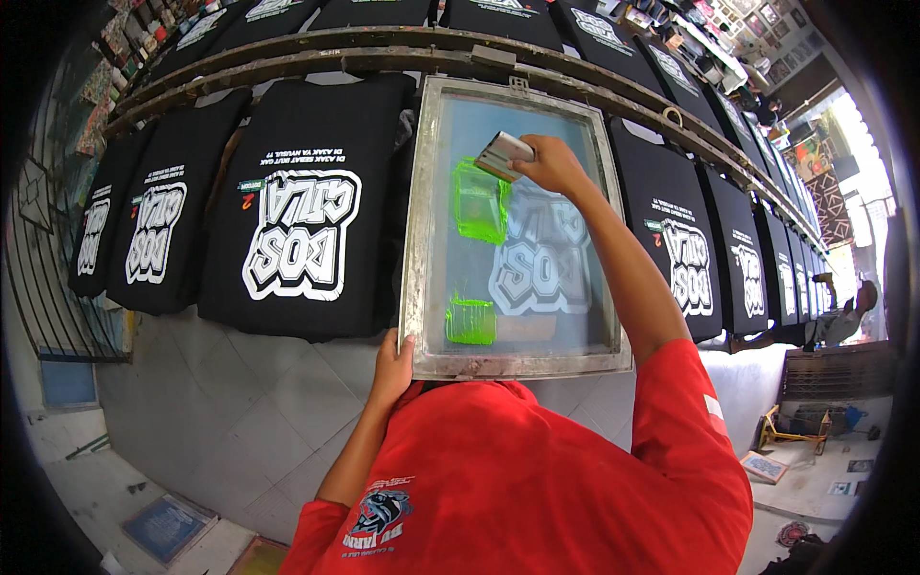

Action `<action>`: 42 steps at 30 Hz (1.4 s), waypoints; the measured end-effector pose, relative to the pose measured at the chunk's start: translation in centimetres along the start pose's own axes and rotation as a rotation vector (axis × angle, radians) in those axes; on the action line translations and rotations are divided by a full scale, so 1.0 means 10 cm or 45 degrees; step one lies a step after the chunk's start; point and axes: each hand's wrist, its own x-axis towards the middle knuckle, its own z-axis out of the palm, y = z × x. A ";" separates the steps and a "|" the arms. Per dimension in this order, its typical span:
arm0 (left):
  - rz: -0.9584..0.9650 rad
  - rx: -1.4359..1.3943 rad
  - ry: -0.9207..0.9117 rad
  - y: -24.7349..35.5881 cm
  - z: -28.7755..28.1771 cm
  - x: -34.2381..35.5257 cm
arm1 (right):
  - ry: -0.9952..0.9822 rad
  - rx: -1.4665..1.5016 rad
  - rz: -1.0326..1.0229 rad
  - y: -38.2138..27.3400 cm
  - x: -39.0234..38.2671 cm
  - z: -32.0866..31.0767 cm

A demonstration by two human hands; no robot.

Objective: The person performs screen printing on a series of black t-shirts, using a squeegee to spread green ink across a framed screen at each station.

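Note:
A screen printing frame [412, 240] with a pale metal border lies over a black T-shirt, whose white lettering shows dimly through the blue-grey mesh [541, 331]. At the frame's near left corner, my left hand [391, 369] is closed around the edge, thumb on top. My right hand [554, 165] grips a short squeegee [505, 151], tilted, with its lower edge at the mesh. Just below the squeegee is a patch of bright green ink [481, 230]. A second green patch [471, 322] lies nearer me, on the left side of the mesh.
Black T-shirts with white prints lie on boards to the left [307, 125] and right [661, 182]. Behind the frame run long wooden rails [316, 50], with more shirts beyond. Another person [839, 321] is at the far right. Tiled floor [240, 412] lies below the boards.

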 end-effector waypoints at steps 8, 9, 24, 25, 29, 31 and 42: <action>0.002 0.014 0.016 0.00 -0.01 -0.02 | -0.148 -0.237 -0.118 0.08 0.39 0.24; -0.009 0.008 0.015 0.02 -0.01 -0.02 | -0.151 -0.257 -0.089 0.10 0.41 0.26; 0.033 -0.051 0.006 0.07 -0.03 -0.01 | -0.054 -0.287 0.358 -0.37 -0.06 0.67; 0.017 -0.035 0.008 0.07 -0.04 -0.01 | -0.070 -0.244 0.298 -0.36 -0.02 0.65; -0.003 -0.018 -0.012 0.08 -0.05 -0.02 | -0.101 -0.257 0.104 -0.24 0.16 0.54; -0.006 -0.018 -0.026 0.08 -0.05 -0.01 | -0.028 -0.245 0.020 -0.14 0.11 0.63; -0.105 0.015 -0.009 0.03 -0.02 0.00 | 0.022 -0.224 -0.170 -0.45 -0.71 0.68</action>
